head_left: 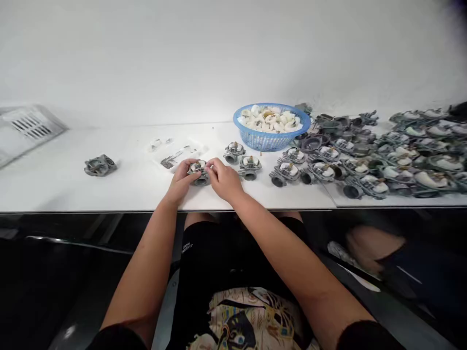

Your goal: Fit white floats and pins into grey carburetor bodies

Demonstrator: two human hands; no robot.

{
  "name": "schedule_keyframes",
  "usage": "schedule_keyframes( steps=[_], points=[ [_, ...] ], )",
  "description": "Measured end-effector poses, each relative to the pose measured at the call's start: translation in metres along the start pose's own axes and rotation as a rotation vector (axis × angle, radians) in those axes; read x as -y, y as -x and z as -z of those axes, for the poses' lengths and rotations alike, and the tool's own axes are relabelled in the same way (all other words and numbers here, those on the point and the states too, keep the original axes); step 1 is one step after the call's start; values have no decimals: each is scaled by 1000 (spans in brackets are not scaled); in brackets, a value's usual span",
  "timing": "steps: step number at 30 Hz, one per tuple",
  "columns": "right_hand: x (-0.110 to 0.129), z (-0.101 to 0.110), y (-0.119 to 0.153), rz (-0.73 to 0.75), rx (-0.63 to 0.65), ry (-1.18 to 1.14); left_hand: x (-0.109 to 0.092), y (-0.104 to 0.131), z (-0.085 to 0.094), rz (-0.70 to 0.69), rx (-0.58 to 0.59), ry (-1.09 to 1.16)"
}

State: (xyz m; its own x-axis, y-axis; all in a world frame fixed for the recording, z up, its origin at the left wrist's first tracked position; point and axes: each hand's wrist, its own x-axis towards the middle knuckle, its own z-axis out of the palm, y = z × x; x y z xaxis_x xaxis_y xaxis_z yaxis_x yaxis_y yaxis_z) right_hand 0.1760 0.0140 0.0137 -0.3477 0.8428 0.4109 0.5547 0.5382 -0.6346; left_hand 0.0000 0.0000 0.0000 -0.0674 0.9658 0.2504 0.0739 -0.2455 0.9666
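A small metal part with a white piece on top is held on the bench, near its front edge. It is clasped along its left side by the left hand, the thumb being laid across the front. The fingertips of the right hand are brought close together at the part's right edge; whether the part itself or some small piece is pinched there cannot be told. Just behind the hands, thin metal pins are kept in a shallow white tray. To the right, two similar parts are set down near a blue basket, which is filled with white pieces. Farther right, the bench is crowded with many more metal parts, most of them topped with white. A single grey part is placed well apart on the left, and at the far left a white crate is partly seen.
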Motion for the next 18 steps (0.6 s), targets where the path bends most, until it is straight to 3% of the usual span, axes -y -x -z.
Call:
schedule_keyframes(
  steps=[4, 10, 15, 18],
  points=[
    [0, 0, 3, 14, 19, 6, -1, 3, -1, -26, 47, -170],
    [1, 3, 3, -4, 33, 2, -25, 12, 6, -142, 102, -741],
    [3, 4, 3, -18, 48, 29, -44, -9, 24, 98, 305, -704],
    [3, 5, 3, -27, 43, 40, -55, -25, 33, 170, 430, -708]
  ],
)
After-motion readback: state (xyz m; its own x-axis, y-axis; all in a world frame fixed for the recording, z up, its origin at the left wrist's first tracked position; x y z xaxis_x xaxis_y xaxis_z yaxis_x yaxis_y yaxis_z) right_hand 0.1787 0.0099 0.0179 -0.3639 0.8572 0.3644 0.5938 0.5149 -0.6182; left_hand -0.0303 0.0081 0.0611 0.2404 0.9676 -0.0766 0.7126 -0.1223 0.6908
